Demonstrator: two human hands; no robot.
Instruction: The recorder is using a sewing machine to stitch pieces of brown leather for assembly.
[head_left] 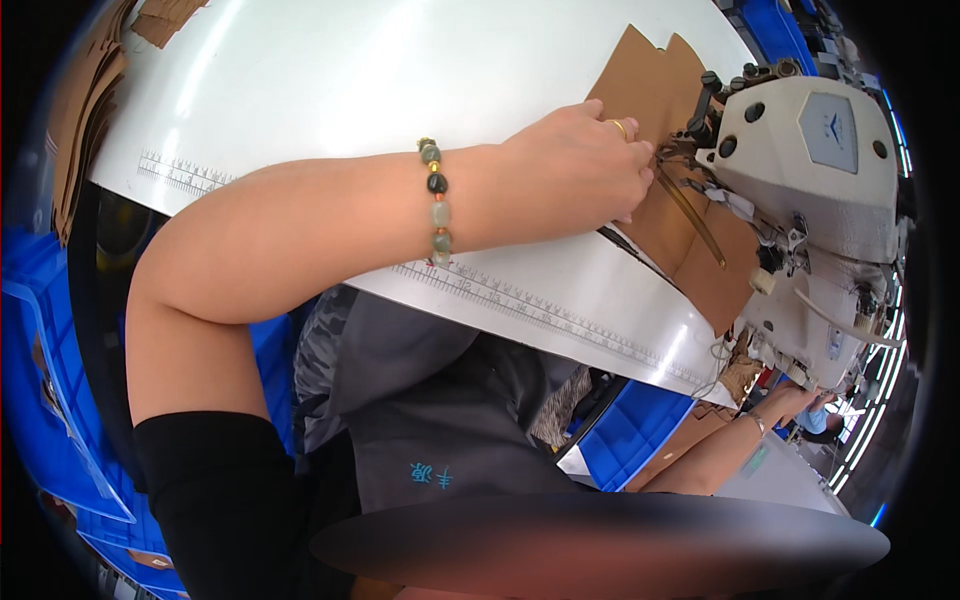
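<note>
My left hand (598,170) rests on a brown sheet of leather-like material (640,85), its fingers bent and bunched together at the sheet's edge beside the sewing head. It wears a ring and a bead bracelet. The sheet lies partly under the white sewing machine (810,150), and a narrow brass-coloured metal strip (695,220) crosses it. Along the near edge of the sheet runs a dark strip (635,250). My right hand (790,400) is at the machine's far right end, touching or close to it; its fingers are too small to make out.
A white table (350,80) with printed ruler scales carries the work. More brown pieces (85,120) are stacked at the far left. Blue bins stand at lower left (60,390) and below the table edge (635,430). A thin cable (845,325) hangs by the machine.
</note>
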